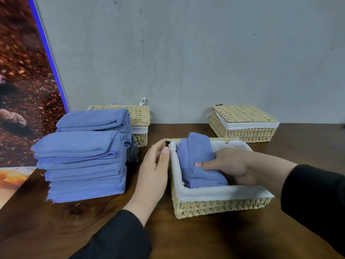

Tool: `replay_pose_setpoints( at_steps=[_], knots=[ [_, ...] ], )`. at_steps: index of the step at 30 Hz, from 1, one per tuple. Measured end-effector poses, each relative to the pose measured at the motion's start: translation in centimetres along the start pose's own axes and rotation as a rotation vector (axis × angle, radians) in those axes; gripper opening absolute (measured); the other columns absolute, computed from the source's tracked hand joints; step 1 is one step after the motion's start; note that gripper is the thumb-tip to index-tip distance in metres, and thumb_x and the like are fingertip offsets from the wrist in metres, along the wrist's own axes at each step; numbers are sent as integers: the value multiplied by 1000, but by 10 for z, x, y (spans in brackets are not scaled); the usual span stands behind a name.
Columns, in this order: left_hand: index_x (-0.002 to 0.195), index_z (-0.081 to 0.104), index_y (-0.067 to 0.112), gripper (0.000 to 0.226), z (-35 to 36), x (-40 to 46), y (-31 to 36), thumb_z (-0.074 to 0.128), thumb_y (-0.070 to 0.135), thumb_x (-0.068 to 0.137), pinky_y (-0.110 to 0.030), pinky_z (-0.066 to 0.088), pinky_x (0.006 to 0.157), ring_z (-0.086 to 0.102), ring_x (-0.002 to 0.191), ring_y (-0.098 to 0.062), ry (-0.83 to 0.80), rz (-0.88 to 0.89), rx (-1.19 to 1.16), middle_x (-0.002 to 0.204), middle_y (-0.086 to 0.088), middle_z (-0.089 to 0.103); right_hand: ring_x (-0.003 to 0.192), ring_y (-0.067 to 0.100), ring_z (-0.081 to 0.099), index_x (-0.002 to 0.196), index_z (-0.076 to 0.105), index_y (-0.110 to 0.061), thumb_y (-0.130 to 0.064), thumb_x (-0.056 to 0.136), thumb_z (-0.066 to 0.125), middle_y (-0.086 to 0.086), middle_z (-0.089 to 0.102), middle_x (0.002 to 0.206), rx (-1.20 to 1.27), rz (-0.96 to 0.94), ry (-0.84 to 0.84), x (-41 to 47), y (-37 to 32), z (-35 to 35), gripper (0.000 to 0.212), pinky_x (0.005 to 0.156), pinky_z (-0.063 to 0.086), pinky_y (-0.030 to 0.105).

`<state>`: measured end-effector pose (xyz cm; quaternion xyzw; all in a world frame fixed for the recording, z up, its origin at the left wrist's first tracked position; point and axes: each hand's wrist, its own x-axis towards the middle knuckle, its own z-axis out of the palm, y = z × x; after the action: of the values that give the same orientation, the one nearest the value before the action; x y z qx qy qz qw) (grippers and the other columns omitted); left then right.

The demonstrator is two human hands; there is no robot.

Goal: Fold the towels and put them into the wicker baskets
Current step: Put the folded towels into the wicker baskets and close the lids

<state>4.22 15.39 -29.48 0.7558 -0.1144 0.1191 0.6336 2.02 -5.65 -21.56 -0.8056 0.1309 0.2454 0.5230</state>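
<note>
An open wicker basket (220, 205) with a white cloth lining stands in front of me on the wooden table. A folded blue towel (197, 161) lies inside it along the left side. My right hand (227, 165) grips the towel from the right, thumb across its top. My left hand (155, 169) rests against the basket's left wall, thumb on the rim. A stack of several folded blue towels (84, 156) stands to the left.
Two lidded wicker baskets stand by the grey wall: one (140, 118) behind the stack, one (242, 122) at the back right. A leaning picture panel (24, 81) fills the left. Something dark grey (132, 152) shows behind the stack.
</note>
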Motion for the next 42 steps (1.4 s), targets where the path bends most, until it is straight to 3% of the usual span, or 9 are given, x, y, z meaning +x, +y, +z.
replay_pose_setpoints(
  at_steps=[3, 6, 10, 17, 27, 30, 33, 37, 42],
  knots=[
    [140, 52, 38, 38, 1, 0, -1, 44, 44, 103, -22, 37, 110, 45, 128, 10, -46, -3, 21, 138, 25, 53, 104, 16, 66, 117, 64, -14, -61, 79, 74, -1, 71, 113, -431, -4, 120, 2, -3, 10, 61, 94, 53, 32],
    [142, 50, 39, 40, 1, -1, -2, 45, 46, 102, -24, 37, 110, 45, 129, 9, -80, 15, 32, 139, 25, 52, 93, 16, 60, 119, 54, -24, -78, 84, 51, -6, 64, 104, -1125, -230, 501, -11, -13, 12, 65, 74, 42, 30],
    [137, 53, 42, 35, 1, -1, -2, 48, 44, 102, -18, 39, 104, 47, 124, 12, -89, 23, 37, 134, 25, 54, 113, 2, 53, 124, 56, -38, -60, 83, 71, -23, 54, 123, -975, -603, 285, -32, -27, -5, 49, 85, 38, 12],
    [137, 53, 42, 36, 2, 0, -3, 48, 46, 102, -18, 41, 101, 49, 122, 11, -102, 16, 48, 133, 25, 55, 143, 16, 38, 159, 3, -46, -68, 90, 56, -15, 27, 164, -1166, -233, -88, -3, -9, -3, 90, 109, 32, 27],
    [133, 61, 24, 39, -1, -7, 8, 45, 41, 102, -31, 39, 113, 44, 131, 4, 4, 256, 257, 137, 18, 53, 139, 19, 41, 159, 1, -45, -71, 91, 52, -10, 34, 161, -1246, -166, -74, 3, -11, 5, 89, 103, 34, 28],
    [112, 74, 12, 31, -20, -21, 32, 49, 28, 102, -38, 49, 96, 60, 113, -11, 129, 660, 367, 118, 3, 67, 123, 16, 54, 158, 27, -39, -69, 91, 54, -8, 53, 145, -1202, -182, -53, -9, -21, 5, 77, 101, 42, 31],
    [96, 77, 8, 31, -63, -27, 46, 50, 23, 100, -35, 43, 88, 60, 101, -15, 296, 875, 463, 103, -2, 70, 78, 11, 60, 98, 72, -21, -64, 93, 54, -6, 69, 89, -1029, -469, 197, -15, -40, 9, 48, 73, 46, 29],
    [95, 74, 9, 31, -118, -22, 31, 46, 23, 99, -31, 36, 92, 55, 101, -6, 509, 685, 567, 100, 2, 68, 46, 3, 47, 80, 71, -26, -60, 93, 58, -8, 60, 57, -661, -725, 357, -23, -72, 52, 38, 47, 33, 14],
    [96, 70, 15, 33, -120, -21, 19, 41, 29, 102, -22, 43, 84, 55, 93, -2, 500, 453, 390, 93, 9, 67, 57, 10, 44, 108, 72, -5, -61, 93, 59, 14, 63, 71, -570, -691, 263, 2, -102, 119, 59, 55, 34, 28]
  ],
)
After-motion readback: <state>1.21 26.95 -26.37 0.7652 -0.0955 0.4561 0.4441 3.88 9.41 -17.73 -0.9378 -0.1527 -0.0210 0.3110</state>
